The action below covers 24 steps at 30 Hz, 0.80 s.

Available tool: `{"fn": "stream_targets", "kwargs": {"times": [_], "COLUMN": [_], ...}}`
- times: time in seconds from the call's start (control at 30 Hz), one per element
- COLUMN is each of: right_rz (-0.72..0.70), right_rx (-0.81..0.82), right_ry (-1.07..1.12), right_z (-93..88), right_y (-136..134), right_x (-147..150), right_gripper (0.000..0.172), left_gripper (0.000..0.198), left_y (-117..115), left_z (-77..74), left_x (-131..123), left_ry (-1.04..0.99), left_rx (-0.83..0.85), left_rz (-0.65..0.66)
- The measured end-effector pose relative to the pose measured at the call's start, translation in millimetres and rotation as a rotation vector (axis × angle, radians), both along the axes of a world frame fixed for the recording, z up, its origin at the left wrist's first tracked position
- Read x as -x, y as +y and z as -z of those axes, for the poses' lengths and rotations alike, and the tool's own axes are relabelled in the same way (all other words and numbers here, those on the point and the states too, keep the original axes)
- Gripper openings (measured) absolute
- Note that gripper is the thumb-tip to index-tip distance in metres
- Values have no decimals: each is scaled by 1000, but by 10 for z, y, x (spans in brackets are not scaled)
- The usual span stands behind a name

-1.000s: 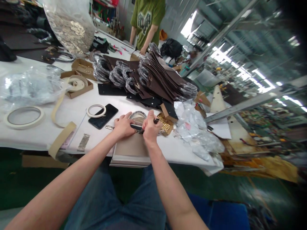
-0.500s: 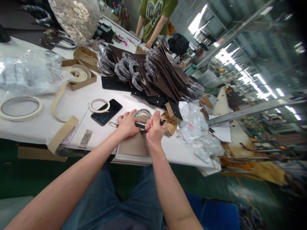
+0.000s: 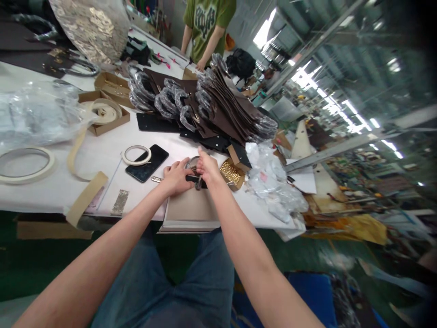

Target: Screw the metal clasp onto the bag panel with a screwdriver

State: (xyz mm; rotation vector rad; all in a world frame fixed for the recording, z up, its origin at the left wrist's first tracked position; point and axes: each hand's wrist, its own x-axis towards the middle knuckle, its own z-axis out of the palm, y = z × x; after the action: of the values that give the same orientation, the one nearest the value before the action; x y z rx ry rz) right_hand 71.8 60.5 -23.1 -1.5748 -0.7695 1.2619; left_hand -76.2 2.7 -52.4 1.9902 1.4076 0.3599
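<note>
My left hand (image 3: 178, 178) presses down on a black strap (image 3: 191, 178), its thumb along the strap and its fingers bent over the far side. A looped handle in clear wrap (image 3: 191, 163) shows just behind, partly covered by my hands. My right hand (image 3: 209, 167) is at the strap's right part with its thumb raised and fingers curled. A small shiny dark piece (image 3: 198, 183) shows below these fingers; I cannot make out what the hand grips. Under the strap lies a flat beige-brown panel (image 3: 193, 205). A slim metal-ended tool (image 3: 156, 179) lies left of my left hand.
A phone (image 3: 150, 164) lies under a tape roll (image 3: 128, 159). To the right stands a box of gold studs (image 3: 230, 173) beside crumpled plastic (image 3: 273, 182). Stacked brown bag panels (image 3: 232, 109) lie behind. A person in a green shirt (image 3: 206, 27) stands across the table.
My right hand has turned from a fist around a dark-ended tool to a thumb-up pose, slightly left. My left hand stays on the strap. The whole view has shifted a little.
</note>
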Motion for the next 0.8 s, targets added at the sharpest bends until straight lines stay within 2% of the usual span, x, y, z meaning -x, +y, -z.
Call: {"fn": "stream_targets", "kwargs": {"times": [0.07,0.17,0.27,0.43,0.57,0.67,0.8], "right_rz": [41,126,117,105,90,122,158], "right_rx": [-216,-584,-711,-717,-709,-632,-345], "right_ry": [58,6,-88,-262,-407,-389,-175], "right_z": [-72,-130,-123,-62,10,47,-17], "right_y": [-215,-545,-760,-923,-904,-684,-217], "right_x": [-91,-129,-31,115,172,164,-18], "right_gripper": [79,77,72,68,65,65,72], "left_gripper": [48,48,46,43,42,42,42], "left_y": [-9,-9,-6,-17,-17,-17,-40], "left_z": [21,45,44,54,96,91,27], "left_x": [-13,-25,-29,-45,-51,-49,-53], "left_ry": [-21,-39,-43,-43,-32,-19,-17], "left_rx": [-10,-10,4,1,-39,-53,-23], "left_rz": [-6,-22,-48,-58,-46,-34,-57]}}
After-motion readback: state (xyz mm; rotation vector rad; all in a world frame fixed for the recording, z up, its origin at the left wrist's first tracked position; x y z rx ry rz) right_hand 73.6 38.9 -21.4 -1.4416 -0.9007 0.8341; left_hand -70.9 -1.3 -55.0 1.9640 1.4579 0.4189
